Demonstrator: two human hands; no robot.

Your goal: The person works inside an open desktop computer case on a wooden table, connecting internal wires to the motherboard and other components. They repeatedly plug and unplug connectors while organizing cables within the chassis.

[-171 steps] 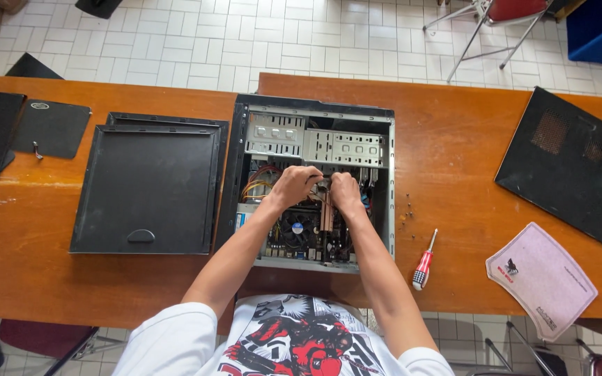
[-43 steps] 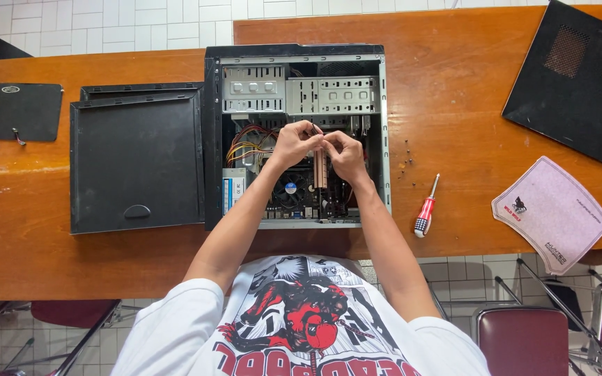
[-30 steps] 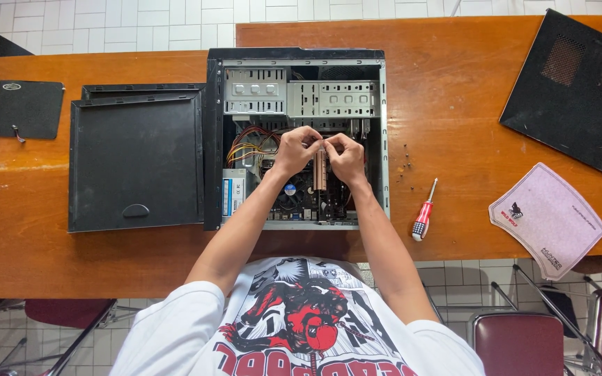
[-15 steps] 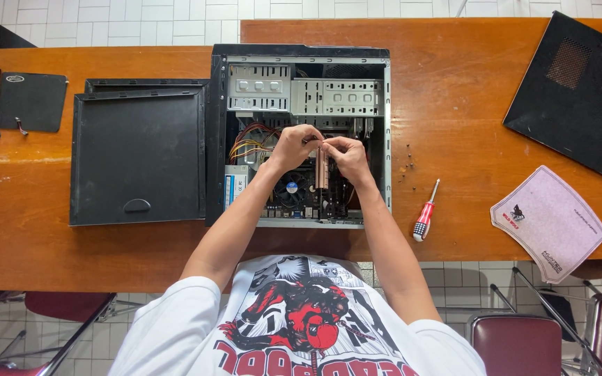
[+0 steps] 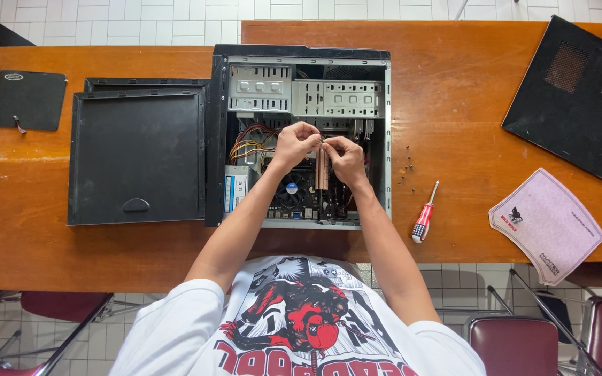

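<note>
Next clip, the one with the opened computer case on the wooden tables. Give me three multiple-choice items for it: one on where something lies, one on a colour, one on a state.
1. Where does the screwdriver lie?
A. On the table to the right of the computer case
B. Inside the case
C. On the black side panel

2. What colour is the screwdriver's handle?
A. Blue and yellow
B. Red and white
C. All black

3. How is the case?
A. Shut, panel on
B. Standing upright
C. Lying flat and open, its inside showing

Answers:
1. A: it rests on bare wood between the case and the pink cloth.
2. B: the handle is red with white bands.
3. C: drive bays, wires and a fan are in view, the removed panel lies to the left, and the left hand and right hand meet inside on a small part too tiny to tell.
</note>
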